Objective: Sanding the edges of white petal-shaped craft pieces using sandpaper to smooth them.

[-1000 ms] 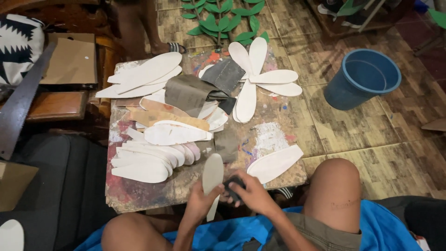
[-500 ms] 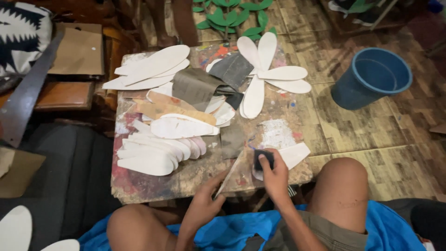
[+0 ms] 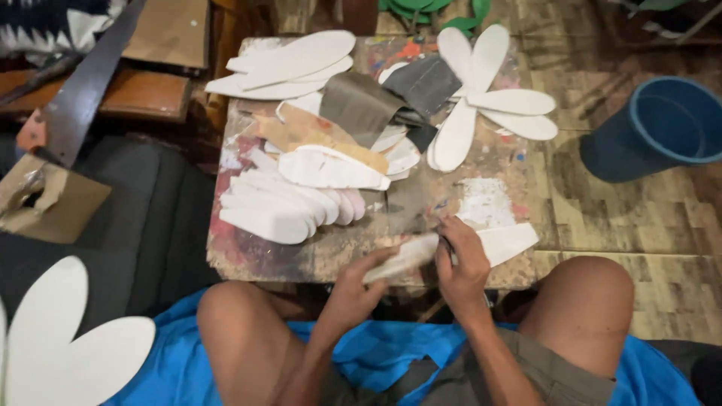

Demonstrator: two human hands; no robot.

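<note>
My left hand (image 3: pixel 359 284) grips a white sole-shaped piece (image 3: pixel 406 254) by its lower end and holds it slanted over the table's near edge. My right hand (image 3: pixel 462 262) is closed at the upper end of the piece, around a small dark tool (image 3: pixel 444 242) that is mostly hidden by the fingers. Another white sole piece (image 3: pixel 511 240) lies flat on the table just right of that hand. My bare knees and blue cloth (image 3: pixel 376 353) are below.
The paint-stained wooden table (image 3: pixel 316 259) carries a stack of white soles (image 3: pixel 274 207), fanned white soles (image 3: pixel 481 105) at the back, and grey and brown fabric pieces (image 3: pixel 365 105). A blue bucket (image 3: pixel 665 124) stands on the floor right. A handsaw (image 3: pixel 83 90) lies left.
My right hand was out over the table's right side with the dark tool and has come back to the sole piece. My left hand has kept hold of the piece.
</note>
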